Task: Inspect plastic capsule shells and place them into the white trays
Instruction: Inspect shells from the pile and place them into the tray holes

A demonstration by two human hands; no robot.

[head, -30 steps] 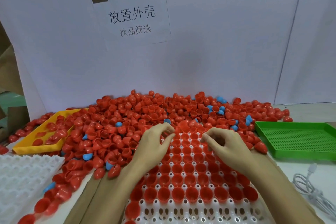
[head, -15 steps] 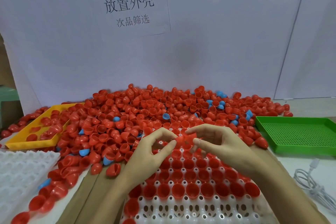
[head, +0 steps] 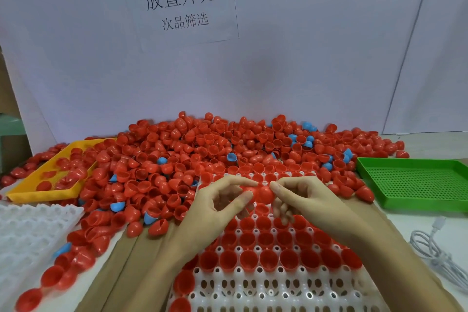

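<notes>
Backdrop: one white board [head: 304, 58] bearing one printed sign [head: 178, 5]. Surface [head: 415, 225]: pale, largely covered. Heap of capsule shells [head: 202, 154]: red in the hundreds, too many to count; about a dozen blue ones [head: 117, 206] scattered through it. Trays, four in view: one white tray [head: 266, 291] in front of the person, its middle rows filled with red shells sitting open side up, its nearest rows mostly vacant; one second white tray [head: 30, 235] at the left with no shells in it; one green perforated tray [head: 417, 185] at the right, nothing in it; one yellow tray [head: 45, 185] at far left, holding some red shells. One white cable [head: 435, 256] at the right edge. Hands, two: left hand [head: 215, 206] and right hand [head: 309, 200], raised over the far rows of the front tray, each grip pinching, thumb and forefinger, the same red piece [head: 262, 191] between them; whether it is one shell or two nested cannot be told. Step in hand, by judgement: inspection. Next move probably calls for turning the piece rim up and seating it in a vacant cell.
</notes>
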